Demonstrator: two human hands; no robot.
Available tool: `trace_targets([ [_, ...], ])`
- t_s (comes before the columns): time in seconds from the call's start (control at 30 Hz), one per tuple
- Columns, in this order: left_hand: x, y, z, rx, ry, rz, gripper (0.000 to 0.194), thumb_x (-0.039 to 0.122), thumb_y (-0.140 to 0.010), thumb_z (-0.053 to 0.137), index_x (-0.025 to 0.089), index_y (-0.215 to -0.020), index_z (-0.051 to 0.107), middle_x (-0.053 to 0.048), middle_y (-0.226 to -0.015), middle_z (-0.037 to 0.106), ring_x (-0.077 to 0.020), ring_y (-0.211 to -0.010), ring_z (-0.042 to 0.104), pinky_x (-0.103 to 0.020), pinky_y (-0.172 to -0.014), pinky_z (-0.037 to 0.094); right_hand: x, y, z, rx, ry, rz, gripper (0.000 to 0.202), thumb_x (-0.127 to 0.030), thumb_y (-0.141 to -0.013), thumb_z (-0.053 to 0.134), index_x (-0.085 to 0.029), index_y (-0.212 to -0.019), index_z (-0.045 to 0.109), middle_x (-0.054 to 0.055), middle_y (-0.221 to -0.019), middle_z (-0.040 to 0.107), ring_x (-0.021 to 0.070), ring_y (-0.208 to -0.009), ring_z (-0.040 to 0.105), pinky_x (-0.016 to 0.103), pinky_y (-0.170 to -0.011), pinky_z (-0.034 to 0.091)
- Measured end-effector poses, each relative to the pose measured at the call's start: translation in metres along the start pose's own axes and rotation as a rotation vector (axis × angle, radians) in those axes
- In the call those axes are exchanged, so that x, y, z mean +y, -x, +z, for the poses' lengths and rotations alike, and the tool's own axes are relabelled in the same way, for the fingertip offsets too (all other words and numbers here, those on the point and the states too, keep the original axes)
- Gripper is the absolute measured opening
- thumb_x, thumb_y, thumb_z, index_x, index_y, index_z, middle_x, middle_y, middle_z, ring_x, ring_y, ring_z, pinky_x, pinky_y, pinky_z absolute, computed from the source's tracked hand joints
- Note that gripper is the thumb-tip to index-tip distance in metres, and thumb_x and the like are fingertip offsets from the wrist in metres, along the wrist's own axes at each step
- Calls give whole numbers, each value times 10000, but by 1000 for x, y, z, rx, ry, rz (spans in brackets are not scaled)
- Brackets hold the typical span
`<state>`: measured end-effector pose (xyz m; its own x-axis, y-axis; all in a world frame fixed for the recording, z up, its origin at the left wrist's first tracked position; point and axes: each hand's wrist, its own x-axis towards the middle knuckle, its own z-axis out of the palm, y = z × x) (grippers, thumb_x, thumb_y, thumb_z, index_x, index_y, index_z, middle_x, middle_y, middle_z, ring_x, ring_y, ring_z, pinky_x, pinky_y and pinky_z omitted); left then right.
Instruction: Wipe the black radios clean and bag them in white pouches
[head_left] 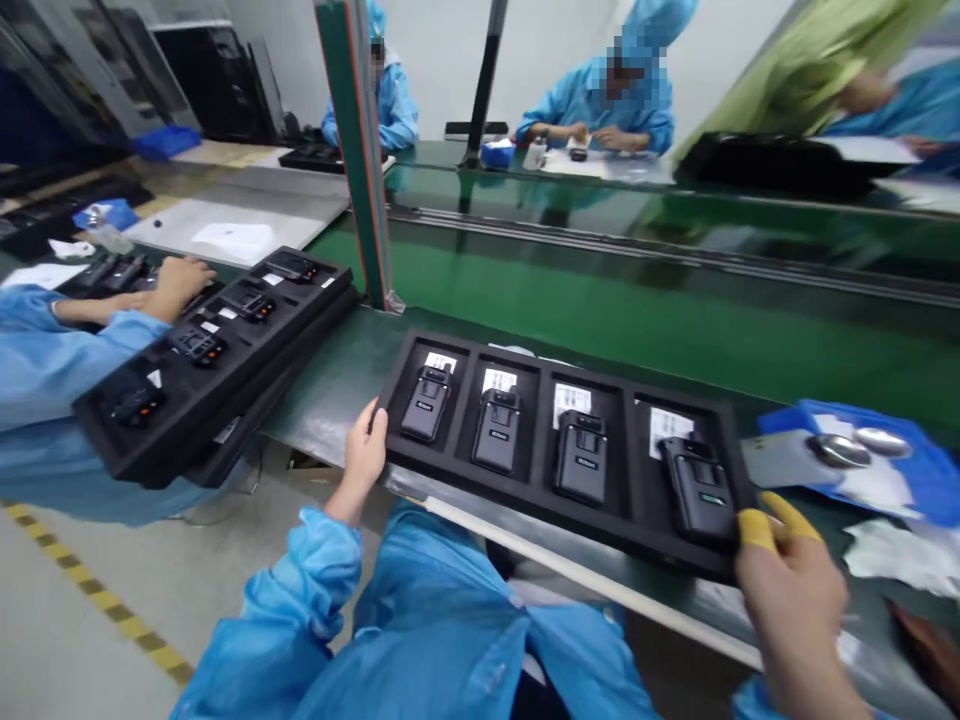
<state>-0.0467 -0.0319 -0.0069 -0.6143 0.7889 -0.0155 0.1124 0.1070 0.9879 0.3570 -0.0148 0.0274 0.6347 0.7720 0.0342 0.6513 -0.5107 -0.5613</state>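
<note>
Black tray: the four-compartment black tray (pixel 480 490) is sitting at the near side of the green bench (pixel 330 400); its long axis is running left to right, the left end lying farther and the right end nearer. Whether it is resting on the bench or being lifted, I cannot tell.
Black devices: four black devices (pixel 498 435) are lying one per compartment, logo faces up, long axes running near to far across the tray, antenna ends pointing far.
Rightmost device: this device (pixel 699 490) is slanting, its far end pointing left and its near end right.
White slips: printed white slips (pixel 572 402) are showing at the far ends of the compartments.
Left hand: the left hand (pixel 366 445) is clamping its fingers on the tray's left end.
Right hand: the right hand (pixel 791 570) is gripping the near right corner, thumb and a finger wearing yellow covers (pixel 755 530); its other fingers are hiding from view.
Blue bin: a blue bin (pixel 930 480) is standing to the right of the tray.
Stacked trays: stacked trays (pixel 240 378) are lying to the left, long axis running from near left to far right, beside a co-worker's hand (pixel 176 288).
</note>
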Motion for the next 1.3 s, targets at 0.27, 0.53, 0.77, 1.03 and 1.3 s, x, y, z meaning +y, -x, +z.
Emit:
trace_targets([
  [0.27, -11, -2, 3, 96, -112, 108, 428, 462, -852, 534, 143, -1100, 675, -145, -1167, 679, -280, -1151, 596, -422, -1031, 438, -22, 11, -2, 24, -99, 159, 688, -334, -667, 408, -67, -1272, 600, 194, -1235, 634, 337, -1186, 551, 459, -1018, 399],
  [0.53, -11, -1, 7, 152, -187, 166, 468, 485, -840, 517, 143, -1124, 665, -135, -1167, 675, -263, -1139, 594, -393, -1030, 430, -12, 4, 5, 73, -161, 185, 671, -320, -643, 429, -56, -1221, 643, 193, -1190, 664, 303, -1147, 596, 414, -1015, 414],
  [0.77, 1, -5, -5, 88, -333, 168, 396, 436, -829, 541, 173, -1090, 680, -102, -1134, 692, -244, -1100, 613, -380, -1020, 437, 23, -4, 16, 95, -241, 57, 823, -571, -606, 411, -79, -1222, 646, 218, -1181, 660, 329, -1169, 586, 450, -1002, 428],
  [1.03, 9, -13, 3, 146, -395, 107, 421, 486, -813, 557, 165, -1060, 671, -89, -1073, 697, -234, -1059, 618, -383, -1004, 442, 27, 2, 11, 61, -310, -54, 794, -616, -670, 437, -69, -1211, 634, 206, -1180, 659, 304, -1142, 604, 454, -1032, 431],
  [1.3, 41, -1, 6, 197, -619, 367, 401, 367, -812, 586, 129, -1133, 624, -145, -1179, 639, -293, -1141, 584, -475, -1016, 443, 44, 1, 2, -26, -394, -115, 641, -536, -801, 491, -134, -1297, 550, 174, -1222, 639, 250, -1119, 614, 474, -1030, 443],
])
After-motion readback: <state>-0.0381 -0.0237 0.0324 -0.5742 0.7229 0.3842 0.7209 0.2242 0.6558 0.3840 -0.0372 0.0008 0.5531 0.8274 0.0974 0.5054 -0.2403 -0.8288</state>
